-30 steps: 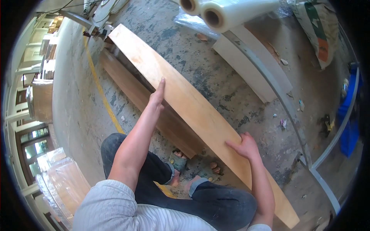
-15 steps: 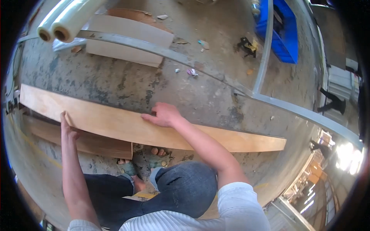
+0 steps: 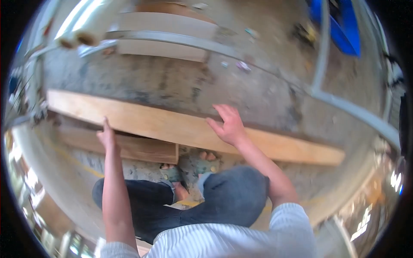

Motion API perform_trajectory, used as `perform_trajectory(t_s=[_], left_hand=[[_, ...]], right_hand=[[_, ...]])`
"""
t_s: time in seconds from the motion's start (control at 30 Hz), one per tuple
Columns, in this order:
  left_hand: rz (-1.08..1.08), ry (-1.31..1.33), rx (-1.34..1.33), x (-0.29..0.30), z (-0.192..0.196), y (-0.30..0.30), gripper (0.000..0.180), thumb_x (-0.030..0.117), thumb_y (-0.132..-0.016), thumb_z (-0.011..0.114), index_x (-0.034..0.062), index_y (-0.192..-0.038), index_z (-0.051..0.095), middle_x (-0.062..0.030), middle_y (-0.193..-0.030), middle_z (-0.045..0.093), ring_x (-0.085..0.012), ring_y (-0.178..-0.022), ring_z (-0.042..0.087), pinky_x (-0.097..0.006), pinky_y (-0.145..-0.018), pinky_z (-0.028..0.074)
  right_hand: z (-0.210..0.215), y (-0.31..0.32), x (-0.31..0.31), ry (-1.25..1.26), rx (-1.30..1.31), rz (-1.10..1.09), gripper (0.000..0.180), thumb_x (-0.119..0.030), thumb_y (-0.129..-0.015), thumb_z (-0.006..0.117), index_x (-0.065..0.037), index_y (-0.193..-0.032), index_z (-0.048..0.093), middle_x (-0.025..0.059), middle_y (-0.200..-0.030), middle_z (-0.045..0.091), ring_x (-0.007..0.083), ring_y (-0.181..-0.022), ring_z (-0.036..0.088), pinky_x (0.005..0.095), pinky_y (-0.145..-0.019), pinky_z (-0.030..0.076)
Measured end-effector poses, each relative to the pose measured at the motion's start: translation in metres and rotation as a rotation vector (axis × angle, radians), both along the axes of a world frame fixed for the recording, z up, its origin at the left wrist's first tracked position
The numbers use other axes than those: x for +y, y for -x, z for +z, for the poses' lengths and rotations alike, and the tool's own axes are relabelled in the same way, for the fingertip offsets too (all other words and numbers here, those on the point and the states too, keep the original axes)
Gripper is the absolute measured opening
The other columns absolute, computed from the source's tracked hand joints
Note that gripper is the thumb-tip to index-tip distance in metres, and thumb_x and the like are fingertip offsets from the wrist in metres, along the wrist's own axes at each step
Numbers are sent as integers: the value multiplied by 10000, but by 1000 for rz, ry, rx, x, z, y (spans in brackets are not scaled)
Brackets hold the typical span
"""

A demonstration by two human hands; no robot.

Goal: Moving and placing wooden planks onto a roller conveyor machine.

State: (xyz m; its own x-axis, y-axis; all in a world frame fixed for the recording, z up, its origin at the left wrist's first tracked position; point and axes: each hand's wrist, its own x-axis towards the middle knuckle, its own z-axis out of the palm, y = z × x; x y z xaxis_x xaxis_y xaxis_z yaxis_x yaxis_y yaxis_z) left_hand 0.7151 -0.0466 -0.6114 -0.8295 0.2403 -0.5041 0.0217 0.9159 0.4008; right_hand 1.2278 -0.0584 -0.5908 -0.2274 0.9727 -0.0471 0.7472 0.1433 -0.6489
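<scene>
Knees in dark trousers (image 3: 234,195) are bent at the near side, and between them the feet in greenish sandals (image 3: 171,173) stand on the floor. Just beyond the left foot is a brown board (image 3: 148,148), whose right end stops close before the sandals; its far edge runs beneath the long pale board (image 3: 172,124). This pale board crosses in front of the person, from upper left to lower right. The left hand (image 3: 107,136) is at its near edge, thumb pointing up along the face; whether its fingers grasp the wood, one cannot tell. The right hand (image 3: 230,124) is unclenched over the middle of the board, fingers spread beyond the far edge and holding nothing; contact cannot be judged.

Past the far edge, a strip of stained floor (image 3: 266,99) gives open room, with only small scraps (image 3: 243,66) on it. Farther away, a grey metal frame (image 3: 316,92) closes this room, its bar passing in front of a whitish panel (image 3: 167,25). Blurred film rolls (image 3: 92,19) stand in the way at upper left, and a blue crate (image 3: 346,36) is at upper right, behind the frame.
</scene>
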Motion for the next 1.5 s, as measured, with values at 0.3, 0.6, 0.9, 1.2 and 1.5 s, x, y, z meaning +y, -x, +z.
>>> perform_trajectory(t_s=[0.3, 0.6, 0.9, 1.2, 1.5], left_hand=[[-1805, -335, -154, 29, 22, -315, 572, 379, -1009, 759, -24, -1399, 647, -268, -1382, 669, -452, -1304, 619, -493, -1106, 496], [-2148, 70, -381, 34, -25, -473, 688, 646, -1005, 630, -31, -975, 744, -298, -1069, 719, -469, -1039, 684, -531, -936, 544], [-2113, 206, -254, 48, -68, -504, 826, 738, -1012, 534, -39, -916, 797, -330, -1010, 749, -490, -1047, 725, -549, -923, 558], [-2105, 9, -151, 18, -67, -504, 586, 564, -999, 678, 7, -873, 809, -257, -854, 770, -458, -872, 758, -542, -847, 583], [-2272, -178, -147, -13, -40, -508, 601, 558, -1039, 646, -34, -1079, 742, -288, -1074, 718, -471, -1006, 684, -536, -922, 540]], right_hand=[[-17, -109, -236, 235, 755, -1647, 438, -440, -1122, 598, -27, -1243, 678, 72, -1056, 730, 175, -931, 690, 344, -814, 554], [-48, -84, -198, 255, 1449, -1890, 825, -740, -1025, 579, -59, -1491, 580, 91, -1410, 688, 281, -1228, 677, 506, -1067, 512], [-71, -104, -213, 310, 1168, -1867, 806, -671, -970, 732, 29, -1362, 658, 117, -1263, 734, 250, -1116, 733, 449, -920, 619], [-67, -98, -235, 217, 1365, -1781, 677, -503, -1000, 787, 78, -1338, 707, 132, -1306, 749, 202, -1192, 687, 360, -1036, 524], [-55, -117, -232, 305, 1357, -1635, 607, -506, -1026, 754, 5, -1349, 696, 116, -1239, 751, 211, -1075, 732, 412, -884, 611]])
